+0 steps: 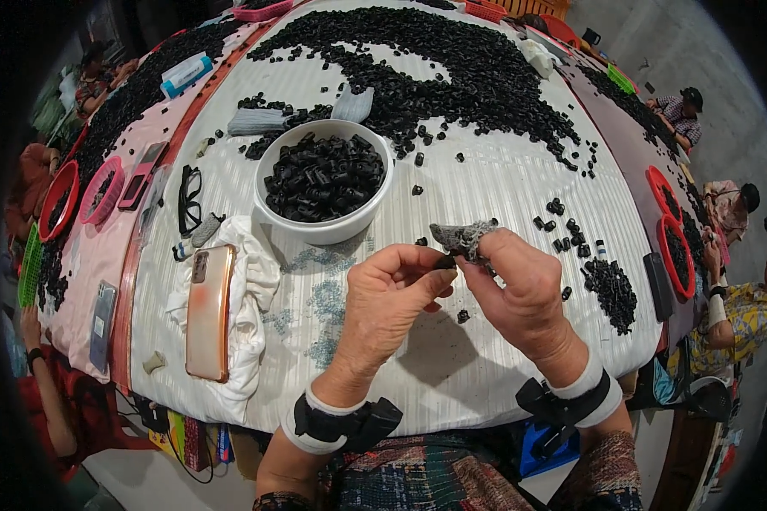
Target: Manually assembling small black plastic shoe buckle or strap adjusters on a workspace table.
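Over the middle of the table, my left hand [382, 305] pinches a small black plastic part [446, 262] between thumb and fingertips. My right hand [527, 294] is closed around a small object wrapped in grey knitted cloth [467, 238], its dark end pointing left just above the part. What lies inside the wrapping is hidden. A white bucket [324, 232] full of similar black parts stands beyond my left hand. To the right of my right hand lie several loose black parts [574, 234] and a small pile [611, 294] of smaller black pieces.
A large heap of black parts [383, 43] covers the far table. At left lie glasses [190, 200], a phone [210, 311] and white cloth [251, 281]. Bluish bits [324, 298] are scattered left of my hands. A dark case [657, 287] lies at right. Other people sit along both sides.
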`<state>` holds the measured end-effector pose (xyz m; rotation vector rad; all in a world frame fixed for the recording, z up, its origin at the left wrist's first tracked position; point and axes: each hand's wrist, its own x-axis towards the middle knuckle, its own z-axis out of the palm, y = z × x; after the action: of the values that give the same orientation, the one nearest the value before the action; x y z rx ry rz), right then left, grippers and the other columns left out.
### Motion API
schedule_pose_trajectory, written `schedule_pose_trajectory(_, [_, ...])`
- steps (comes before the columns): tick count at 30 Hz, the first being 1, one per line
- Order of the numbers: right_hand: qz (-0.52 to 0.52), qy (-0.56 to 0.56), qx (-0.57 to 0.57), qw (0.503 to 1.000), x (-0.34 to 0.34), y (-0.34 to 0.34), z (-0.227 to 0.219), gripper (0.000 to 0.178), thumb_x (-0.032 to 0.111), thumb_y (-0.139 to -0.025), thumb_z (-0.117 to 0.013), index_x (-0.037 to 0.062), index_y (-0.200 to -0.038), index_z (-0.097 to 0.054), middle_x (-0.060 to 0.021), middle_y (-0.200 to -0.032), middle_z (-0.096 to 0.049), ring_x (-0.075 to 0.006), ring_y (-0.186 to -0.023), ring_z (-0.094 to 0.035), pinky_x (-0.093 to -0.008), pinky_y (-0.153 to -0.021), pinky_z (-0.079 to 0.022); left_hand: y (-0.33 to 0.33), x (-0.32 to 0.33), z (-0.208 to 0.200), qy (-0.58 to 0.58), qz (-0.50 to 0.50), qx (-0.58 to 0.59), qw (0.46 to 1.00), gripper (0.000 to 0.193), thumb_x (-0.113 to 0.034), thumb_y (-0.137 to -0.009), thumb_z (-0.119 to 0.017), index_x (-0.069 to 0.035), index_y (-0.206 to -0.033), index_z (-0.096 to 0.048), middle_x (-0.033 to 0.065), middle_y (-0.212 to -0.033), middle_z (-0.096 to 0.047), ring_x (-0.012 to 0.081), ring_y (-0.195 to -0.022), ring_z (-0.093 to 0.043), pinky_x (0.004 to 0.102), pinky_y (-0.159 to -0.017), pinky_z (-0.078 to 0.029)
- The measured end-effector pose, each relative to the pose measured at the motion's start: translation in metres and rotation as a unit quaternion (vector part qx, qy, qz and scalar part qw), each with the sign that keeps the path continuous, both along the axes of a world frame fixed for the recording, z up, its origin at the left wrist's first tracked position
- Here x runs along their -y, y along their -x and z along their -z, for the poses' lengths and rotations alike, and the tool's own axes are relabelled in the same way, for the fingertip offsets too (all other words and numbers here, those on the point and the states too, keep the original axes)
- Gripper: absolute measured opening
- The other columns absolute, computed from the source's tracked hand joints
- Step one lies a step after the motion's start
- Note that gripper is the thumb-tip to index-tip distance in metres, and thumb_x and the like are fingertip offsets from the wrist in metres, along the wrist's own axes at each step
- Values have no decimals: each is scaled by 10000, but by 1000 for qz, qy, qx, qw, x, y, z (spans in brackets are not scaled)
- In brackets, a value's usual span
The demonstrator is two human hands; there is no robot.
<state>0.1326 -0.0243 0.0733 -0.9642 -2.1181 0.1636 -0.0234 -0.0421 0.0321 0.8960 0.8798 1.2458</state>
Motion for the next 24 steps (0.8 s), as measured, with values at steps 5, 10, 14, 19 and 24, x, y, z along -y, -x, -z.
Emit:
schedule_pose_trajectory(5, [-7, -28, 20, 999, 0, 1, 0, 211, -85, -665, -623, -9, -853, -564, -127, -728, -565, -276, -654, -586, -343, -561, -489, -1, 1, -2, -1, -3, -6, 1000, 167, -110, -814, -697, -4, -933, -646, 49, -780, -666, 91, -702, -639, 198, -566, -503])
schedule_pose_trajectory(10, [1, -35, 37, 999, 3, 3, 1, 200, -88, -663, -613, -6, -838, -561, -124, -715, -558, -274, -661, -582, -343, -561, -492, -2, 1, -3, 7, -1, -24, 1000, 155, -113, -818, -693, -3, -918, -652, 50, -775, -667, 93, -700, -641, 199, -561, -500])
schedule_pose_trajectory(14, [11, -34, 50, 998, 6, 5, 4, 173, -83, -673, -605, -7, -819, -551, -123, -711, -558, -272, -663, -583, -343, -564, -494, -1, 1, -2, 10, -1, -35, 999, 142, -114, -830, -675, -1, -914, -654, 50, -777, -668, 96, -691, -643, 208, -551, -501])
schedule_pose_trajectory(19, [0, -16, 60, 998, 6, 4, 7, 165, -56, -691, -619, -16, -837, -555, -131, -741, -557, -278, -666, -581, -342, -572, -497, 0, -1, 2, 31, 3, -27, 999, 137, -105, -821, -649, 7, -899, -650, 54, -777, -666, 97, -691, -641, 209, -553, -503])
schedule_pose_trajectory(24, [-10, -25, 26, 999, 4, 3, 0, 356, 94, -636, -742, -16, -923, -563, -145, -853, -537, -285, -726, -570, -343, -606, -493, 3, -5, 5, 54, 17, 23, 998, 160, -109, -799, -640, 21, -892, -643, 65, -779, -665, 98, -672, -631, 209, -560, -506])
